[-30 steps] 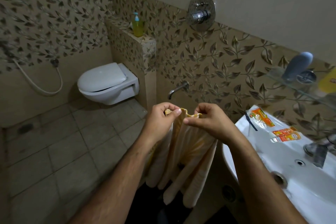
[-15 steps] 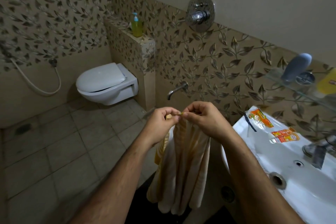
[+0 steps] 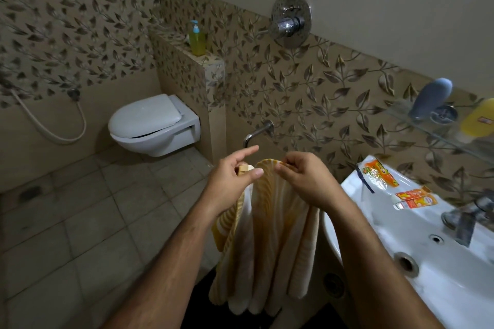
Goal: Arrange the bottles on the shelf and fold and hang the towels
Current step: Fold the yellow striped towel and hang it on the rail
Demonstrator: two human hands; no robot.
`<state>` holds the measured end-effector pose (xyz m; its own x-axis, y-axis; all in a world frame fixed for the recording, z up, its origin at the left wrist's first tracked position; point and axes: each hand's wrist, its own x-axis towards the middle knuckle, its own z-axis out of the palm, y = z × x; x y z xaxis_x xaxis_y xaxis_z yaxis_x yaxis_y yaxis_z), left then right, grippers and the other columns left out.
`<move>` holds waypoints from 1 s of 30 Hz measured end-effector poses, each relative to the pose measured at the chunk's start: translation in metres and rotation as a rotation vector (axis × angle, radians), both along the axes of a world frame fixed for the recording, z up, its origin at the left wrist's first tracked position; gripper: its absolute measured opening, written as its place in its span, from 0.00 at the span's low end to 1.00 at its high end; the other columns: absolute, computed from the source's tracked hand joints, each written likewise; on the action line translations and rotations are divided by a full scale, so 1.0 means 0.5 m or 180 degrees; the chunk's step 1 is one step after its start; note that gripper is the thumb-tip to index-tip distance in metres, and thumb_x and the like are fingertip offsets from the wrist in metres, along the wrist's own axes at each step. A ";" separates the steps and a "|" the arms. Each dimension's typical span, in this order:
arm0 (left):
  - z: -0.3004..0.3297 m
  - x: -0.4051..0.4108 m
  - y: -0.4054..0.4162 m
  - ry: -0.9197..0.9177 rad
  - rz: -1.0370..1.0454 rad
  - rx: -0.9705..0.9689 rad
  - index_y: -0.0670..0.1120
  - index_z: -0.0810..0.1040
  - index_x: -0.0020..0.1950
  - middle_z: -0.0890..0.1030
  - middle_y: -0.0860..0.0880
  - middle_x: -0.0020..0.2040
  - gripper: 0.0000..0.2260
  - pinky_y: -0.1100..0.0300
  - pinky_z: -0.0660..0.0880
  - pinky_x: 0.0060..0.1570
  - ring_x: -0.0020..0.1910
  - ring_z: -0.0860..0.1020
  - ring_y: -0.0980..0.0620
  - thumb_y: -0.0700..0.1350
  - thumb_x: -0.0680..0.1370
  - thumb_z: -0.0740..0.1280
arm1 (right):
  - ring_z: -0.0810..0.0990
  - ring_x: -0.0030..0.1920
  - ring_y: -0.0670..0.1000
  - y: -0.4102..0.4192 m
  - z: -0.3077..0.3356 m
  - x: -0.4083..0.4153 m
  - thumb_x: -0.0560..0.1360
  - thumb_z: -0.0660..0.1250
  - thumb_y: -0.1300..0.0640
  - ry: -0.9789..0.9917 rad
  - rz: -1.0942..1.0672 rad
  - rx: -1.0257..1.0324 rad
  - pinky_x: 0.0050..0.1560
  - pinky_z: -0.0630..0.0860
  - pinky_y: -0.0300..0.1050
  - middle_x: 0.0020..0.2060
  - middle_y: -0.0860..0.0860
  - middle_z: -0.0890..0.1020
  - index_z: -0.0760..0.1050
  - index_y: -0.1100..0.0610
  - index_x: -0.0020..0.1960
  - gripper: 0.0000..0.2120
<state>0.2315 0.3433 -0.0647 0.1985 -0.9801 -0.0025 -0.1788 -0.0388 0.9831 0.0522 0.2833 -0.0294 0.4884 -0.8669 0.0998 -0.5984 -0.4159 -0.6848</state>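
A striped towel point(image 3: 270, 224) hangs limp in front of the person beside the sink point(image 3: 417, 270), its top edge pinched by the left hand point(image 3: 235, 181) and right hand point(image 3: 302, 179); soft, light cloth, probably best held by its corners.

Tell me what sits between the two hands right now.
In the head view, only the towel's arched top edge spans between the left hand and right hand.

towel point(image 3: 270, 224) yellow-and-white striped, hangs in folds at lower centre | left hand point(image 3: 232, 179) pinches one top corner, index finger out straight | right hand point(image 3: 303, 177) pinches top edge beside it | sink point(image 3: 427, 256) lower right | toilet point(image 3: 155, 125) left of centre
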 end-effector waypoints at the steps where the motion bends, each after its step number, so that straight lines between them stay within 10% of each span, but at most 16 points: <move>1: 0.006 -0.005 0.001 0.0016 -0.0112 -0.0055 0.59 0.75 0.67 0.82 0.46 0.56 0.21 0.53 0.75 0.63 0.60 0.79 0.51 0.44 0.76 0.71 | 0.67 0.29 0.46 0.003 -0.001 0.004 0.78 0.68 0.52 0.0069 0.0191 0.0021 0.34 0.64 0.47 0.27 0.47 0.69 0.73 0.60 0.37 0.16; 11: 0.011 -0.008 -0.017 -0.0850 0.0750 0.0112 0.51 0.82 0.44 0.83 0.57 0.43 0.06 0.62 0.76 0.44 0.47 0.80 0.58 0.45 0.78 0.67 | 0.71 0.31 0.45 0.022 0.014 -0.012 0.78 0.68 0.51 -0.0130 0.0406 0.0812 0.34 0.66 0.43 0.30 0.50 0.75 0.80 0.60 0.43 0.13; 21: -0.006 -0.025 -0.007 0.0142 -0.0436 -0.0073 0.55 0.76 0.68 0.80 0.55 0.62 0.20 0.61 0.72 0.63 0.63 0.77 0.59 0.40 0.78 0.69 | 0.67 0.28 0.43 -0.004 0.001 -0.017 0.77 0.69 0.52 0.0041 0.0077 0.0063 0.34 0.66 0.45 0.26 0.47 0.72 0.79 0.58 0.41 0.11; 30: -0.020 -0.026 -0.030 -0.0510 0.0569 0.0092 0.50 0.82 0.43 0.83 0.55 0.42 0.03 0.59 0.75 0.46 0.45 0.80 0.57 0.43 0.76 0.70 | 0.73 0.29 0.43 0.010 0.011 -0.037 0.77 0.70 0.52 0.0170 0.0199 0.0394 0.34 0.69 0.43 0.30 0.50 0.80 0.81 0.54 0.41 0.08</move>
